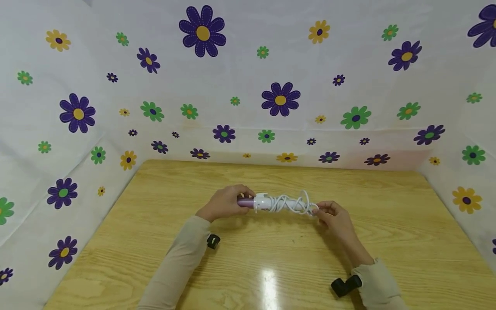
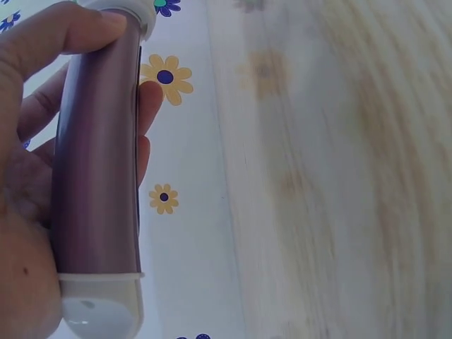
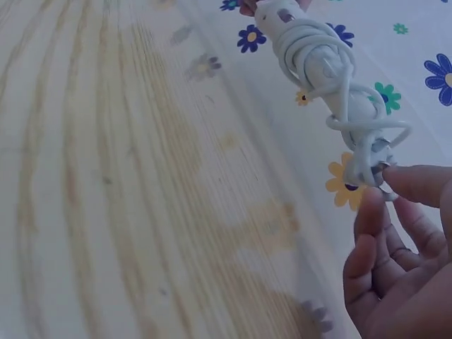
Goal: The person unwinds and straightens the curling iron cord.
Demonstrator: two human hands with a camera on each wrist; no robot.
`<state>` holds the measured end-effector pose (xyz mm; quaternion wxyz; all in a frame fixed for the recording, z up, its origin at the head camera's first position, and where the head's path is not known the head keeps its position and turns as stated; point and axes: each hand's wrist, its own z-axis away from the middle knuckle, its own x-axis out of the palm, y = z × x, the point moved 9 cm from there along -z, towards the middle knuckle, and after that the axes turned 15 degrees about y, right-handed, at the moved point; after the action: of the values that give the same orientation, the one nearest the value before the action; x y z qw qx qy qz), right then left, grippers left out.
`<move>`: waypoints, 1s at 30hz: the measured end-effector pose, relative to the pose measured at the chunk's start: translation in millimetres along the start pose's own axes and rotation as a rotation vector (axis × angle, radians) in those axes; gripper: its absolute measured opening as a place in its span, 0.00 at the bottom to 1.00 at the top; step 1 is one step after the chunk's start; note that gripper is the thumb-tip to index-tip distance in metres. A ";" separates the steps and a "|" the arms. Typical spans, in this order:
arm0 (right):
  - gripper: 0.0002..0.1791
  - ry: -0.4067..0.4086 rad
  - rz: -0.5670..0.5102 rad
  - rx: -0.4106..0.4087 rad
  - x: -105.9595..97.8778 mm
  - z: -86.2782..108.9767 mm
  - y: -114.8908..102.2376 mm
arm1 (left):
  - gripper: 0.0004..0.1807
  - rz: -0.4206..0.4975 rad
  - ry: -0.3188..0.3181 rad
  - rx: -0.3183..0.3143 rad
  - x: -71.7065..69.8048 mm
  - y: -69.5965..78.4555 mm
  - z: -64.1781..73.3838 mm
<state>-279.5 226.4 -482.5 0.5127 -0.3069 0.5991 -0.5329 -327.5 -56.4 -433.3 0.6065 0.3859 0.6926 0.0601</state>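
A curling iron with a purple barrel point(image 1: 246, 202) and a white handle point(image 1: 264, 203) is held level above the table, between both hands. My left hand point(image 1: 226, 202) grips the barrel. In the left wrist view the thumb lies across the purple barrel point(image 2: 99, 155) near the handle, with fingers behind it and the white tip point(image 2: 102, 311) by the palm. A white cord point(image 1: 286, 203) winds in loose loops round the handle. My right hand point(image 1: 338, 221) pinches the cord near the handle's end; in the right wrist view thumb and fingertips meet at the cord point(image 3: 371, 166).
The wooden table point(image 1: 248, 258) lies under both hands. A white cloth point(image 1: 240, 73) with printed flowers stands at the back and both sides. Black straps point(image 1: 346, 285) show at both wrists, by the light sleeves.
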 end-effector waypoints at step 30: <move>0.27 -0.266 0.048 -0.140 29.6 17.1 -6.4 | 0.22 -0.029 -0.001 0.008 0.9 -4.0 14.0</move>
<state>-273.0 192.3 -483.2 0.5776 -0.3954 0.5686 -0.4322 -316.9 -63.9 -439.8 0.6062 0.3781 0.6980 0.0484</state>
